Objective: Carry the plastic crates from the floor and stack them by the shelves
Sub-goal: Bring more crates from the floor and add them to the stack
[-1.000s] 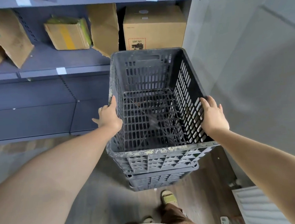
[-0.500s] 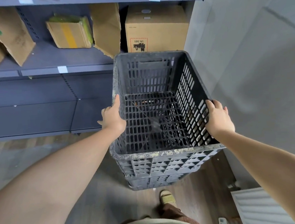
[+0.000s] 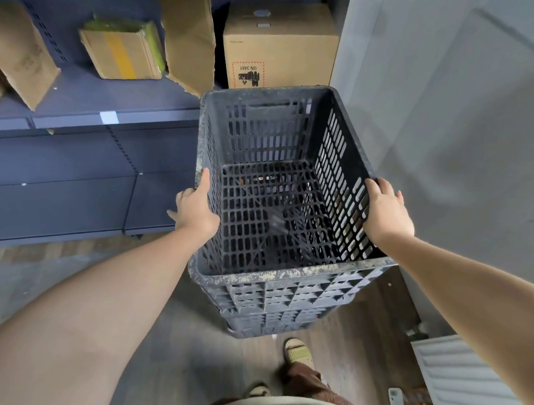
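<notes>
Left hand clamps the long left wall of the black slotted plastic crate, thumb along the rim, fingers curled outside; right hand wraps the right rim likewise. The crate sits atop another black plastic crate below it, at twelve o'clock from the tan sandal, beside the dark blue metal shelves. The risk, as I judge it: the top crate looks slightly skewed, so letting go may leave it perched and liable to tip toward the grey wall at three o'clock.

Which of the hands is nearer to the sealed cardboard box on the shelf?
Right, it seems. The right hand grips the crate's right rim, below the cardboard box; the left hand holds the left rim, farther left of it.
</notes>
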